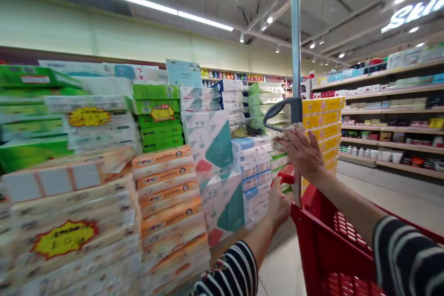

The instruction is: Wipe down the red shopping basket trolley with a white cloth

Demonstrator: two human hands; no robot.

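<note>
A red plastic shopping cart (303, 245) stands in front of me, with an upright metal pole (296, 37) at its near corner. My left hand (279, 203) is closed around the cart's red handle (287, 174), low beside the pole. Higher up, my right hand (307, 155) presses a crumpled pale cloth (279, 141) against the pole, just below a grey loop-shaped hook (277, 111) fixed to it. The fingers lie over the cloth, and part of it is hidden under the palm.
Stacked orange tissue packs (166, 189) and white-and-green cartons (208, 141) line the left side, some bearing yellow price signs (65, 239). Yellow packs (321, 120) are piled behind the pole. Long shelves of goods (391, 111) run along the right, beyond a tiled floor (367, 178).
</note>
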